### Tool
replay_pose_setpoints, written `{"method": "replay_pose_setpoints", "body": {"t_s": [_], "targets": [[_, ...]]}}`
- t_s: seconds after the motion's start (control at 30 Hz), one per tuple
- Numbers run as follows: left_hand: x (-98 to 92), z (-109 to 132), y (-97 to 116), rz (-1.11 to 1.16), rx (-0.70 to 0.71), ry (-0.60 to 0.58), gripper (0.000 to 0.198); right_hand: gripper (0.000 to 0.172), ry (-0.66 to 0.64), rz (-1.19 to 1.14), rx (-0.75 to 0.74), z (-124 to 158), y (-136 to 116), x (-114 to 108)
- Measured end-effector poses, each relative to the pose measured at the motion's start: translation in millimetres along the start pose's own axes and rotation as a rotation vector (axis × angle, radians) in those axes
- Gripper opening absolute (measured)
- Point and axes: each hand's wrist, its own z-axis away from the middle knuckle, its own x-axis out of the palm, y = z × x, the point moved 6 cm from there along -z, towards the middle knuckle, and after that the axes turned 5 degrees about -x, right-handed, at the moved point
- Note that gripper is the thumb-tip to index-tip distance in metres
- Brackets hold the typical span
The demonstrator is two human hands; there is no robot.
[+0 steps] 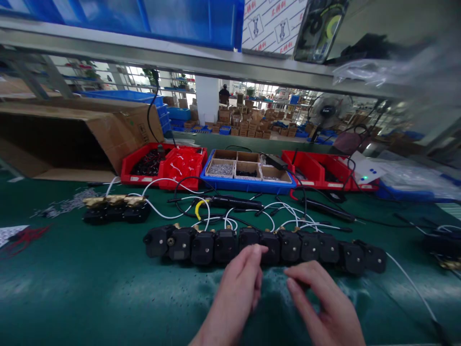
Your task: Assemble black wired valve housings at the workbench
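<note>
A long row of several black valve blocks (pixel 223 244) with brass fittings and white leads lies across the green mat. My left hand (pixel 240 288) reaches to the row's middle, fingers together and slightly curled, fingertips touching a block and holding nothing. Just in front of the row, my right hand (pixel 320 300) lies low over the mat with its fingers stretched forward, holding nothing. A second, shorter group of black blocks with brass tops (pixel 115 209) sits further left.
Red bins (pixel 165 166), a blue tray with cardboard compartments of small parts (pixel 248 174) and another red bin (pixel 317 170) line the back. A large open carton (pixel 72 139) stands at back left. Black pen-like tools and cables (pixel 237 202) lie mid-table. More parts lie at right (pixel 444 245).
</note>
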Motion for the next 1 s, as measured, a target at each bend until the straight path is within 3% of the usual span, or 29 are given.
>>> {"method": "replay_pose_setpoints", "body": {"t_s": [0.07,0.17,0.27,0.37,0.43,0.6,0.73,0.83,1.0], "targets": [[19.6,1,-22,0.189,-0.154,-0.128,0.076,0.027,-0.125,-0.030,-0.075,8,-8,5],[42.0,-3,-44,0.248,-0.233,-0.191,0.081,0.044,-0.245,0.029,-0.080,16,-8,13],[56.4,-6,-46,0.199,-0.235,-0.218,0.082,0.030,-0.279,0.046,0.024,19,1,15],[68.0,-5,-36,0.166,-0.227,-0.296,0.086,0.015,-0.231,-0.047,0.133,19,9,9],[71.9,-3,-28,0.205,-0.224,-0.322,0.085,0.015,-0.185,-0.132,0.196,18,14,4],[68.6,-5,-17,0.197,-0.166,-0.258,0.068,0.014,0.045,-0.241,0.347,19,33,-13],[66.6,-8,-16,0.153,-0.145,-0.252,0.051,0.016,0.113,-0.232,0.357,17,40,-16],[65.7,-10,-13,0.139,-0.149,-0.242,0.047,0.017,0.124,-0.245,0.370,17,44,-11],[65.3,-10,-6,0.103,-0.140,-0.223,0.041,0.022,0.252,-0.216,0.420,23,50,-8]]}}
